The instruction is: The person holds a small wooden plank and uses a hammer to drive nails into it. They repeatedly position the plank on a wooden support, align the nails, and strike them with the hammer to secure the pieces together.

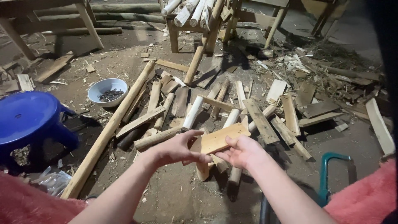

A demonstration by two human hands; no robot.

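Both my hands hold a small flat wooden board (222, 137) above the dirt floor. My left hand (176, 148) grips its near left end, fingers curled over the edge. My right hand (241, 152) pinches its lower right side. Below the board lie several short round wooden pegs (191, 114) and split slats (260, 120), scattered in a loose pile. A long peeled pole (108, 132) runs diagonally on the left of the pile.
A blue plastic stool (27, 118) stands at the left. A white bowl of nails (107, 90) sits behind it. A teal hacksaw frame (327, 174) lies at lower right. Wooden frames and pale poles (188, 12) stand at the back. Offcuts and shavings (331, 74) litter the right.
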